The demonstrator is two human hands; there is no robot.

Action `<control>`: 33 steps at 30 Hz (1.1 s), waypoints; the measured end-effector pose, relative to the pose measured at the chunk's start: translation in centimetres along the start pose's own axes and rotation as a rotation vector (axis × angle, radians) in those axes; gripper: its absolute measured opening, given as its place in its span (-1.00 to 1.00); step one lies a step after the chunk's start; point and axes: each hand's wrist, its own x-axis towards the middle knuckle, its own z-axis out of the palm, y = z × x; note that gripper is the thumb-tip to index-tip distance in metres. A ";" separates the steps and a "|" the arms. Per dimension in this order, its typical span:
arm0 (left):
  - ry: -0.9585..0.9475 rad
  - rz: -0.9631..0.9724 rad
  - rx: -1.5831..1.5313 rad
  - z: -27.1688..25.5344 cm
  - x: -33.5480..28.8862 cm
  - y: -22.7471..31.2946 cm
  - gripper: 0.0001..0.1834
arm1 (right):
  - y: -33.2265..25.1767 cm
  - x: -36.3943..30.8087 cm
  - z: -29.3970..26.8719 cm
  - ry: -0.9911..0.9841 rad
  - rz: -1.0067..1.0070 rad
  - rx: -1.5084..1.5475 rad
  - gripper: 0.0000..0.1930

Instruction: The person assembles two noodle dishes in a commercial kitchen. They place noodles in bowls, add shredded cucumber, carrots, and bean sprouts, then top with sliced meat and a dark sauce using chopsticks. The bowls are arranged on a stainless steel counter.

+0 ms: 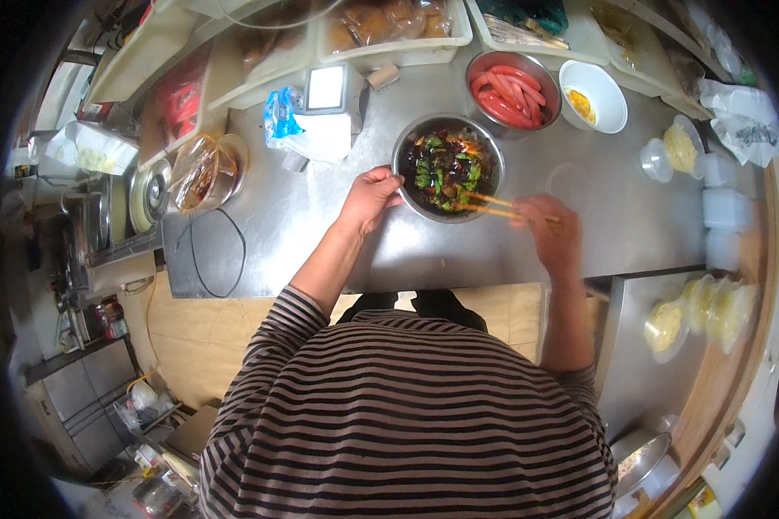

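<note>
A round steel bowl [404, 192] stands on the steel counter, filled with a dark, glossy mix [430, 164] of green pieces and some orange-red bits. My left hand [373, 201] grips the bowl's left rim, thumb on top. A pair of chopsticks [492, 206] is held in my right hand [546, 227], which is slightly smeared by motion. The tips of the chopsticks reach into the right side of the mix. Just behind the bowl stand a steel pot of red sausages [509, 91] and a white bowl [610, 95] with something yellow inside.
On the counter [312, 233], a scale with a lit screen [325, 88] stands beside a blue-and-white bag [281, 117]. Plastic bins [389, 54] line the back. At left are a film-covered bowl [203, 176] and a black cable [244, 246]. Clear tubs of pale food [665, 326] stand at right.
</note>
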 end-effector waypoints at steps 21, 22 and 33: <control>-0.038 0.124 0.125 1.2 -0.3 1.2 -0.90 | 4.2 11.4 0.3 -0.146 0.431 0.707 -0.69; -0.045 0.130 0.122 1.1 -0.3 1.1 -0.92 | 3.3 11.4 -1.2 -0.241 0.399 0.609 -0.70; -0.087 0.187 0.179 1.6 0.1 1.2 -0.86 | 4.2 11.1 -0.3 0.217 0.479 0.808 -0.72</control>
